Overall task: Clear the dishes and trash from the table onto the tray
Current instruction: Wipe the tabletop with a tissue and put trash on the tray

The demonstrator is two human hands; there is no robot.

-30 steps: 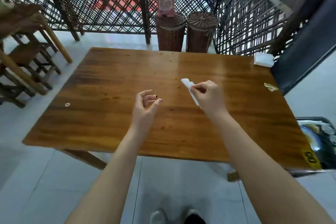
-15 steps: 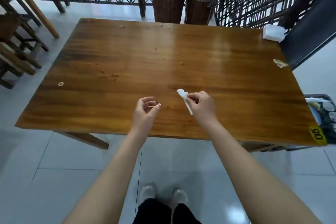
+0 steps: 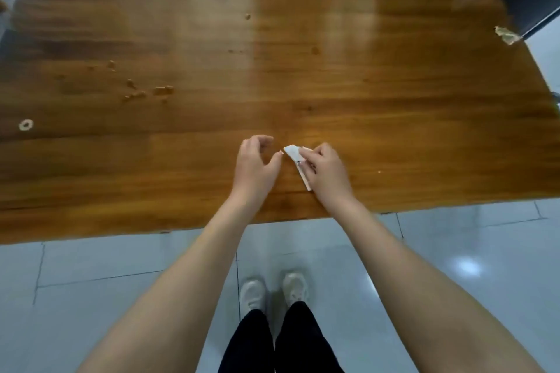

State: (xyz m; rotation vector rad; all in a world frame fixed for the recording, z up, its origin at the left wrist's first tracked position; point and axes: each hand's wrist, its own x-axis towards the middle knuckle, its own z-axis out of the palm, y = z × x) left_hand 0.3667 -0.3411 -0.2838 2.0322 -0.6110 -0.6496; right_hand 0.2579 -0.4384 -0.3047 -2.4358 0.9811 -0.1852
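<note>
1. The right hand (image 3: 325, 171) still pinches the paper scrap (image 3: 291, 152) in its fingers (image 3: 306, 160); the left hand (image 3: 253, 166), loosely curled and empty, has drawn in just beside it
2. Far beyond the fingers, crumbs (image 3: 145, 93) and a crumpled wrapper (image 3: 507, 36) still lie on the tabletop (image 3: 363, 85), so clearing looks unfinished

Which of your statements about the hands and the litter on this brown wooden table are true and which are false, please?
1. The right hand pinches a folded white paper strip. True.
2. The left hand grips a bowl. False: it holds nothing, its fingers loosely curled.
3. A small white ring lies near the left edge of the brown wooden table. True.
4. The crumpled tan scrap lies at the table's middle. False: it lies at the right edge.
5. Pale food crumbs dot the table's left half. True.
</note>
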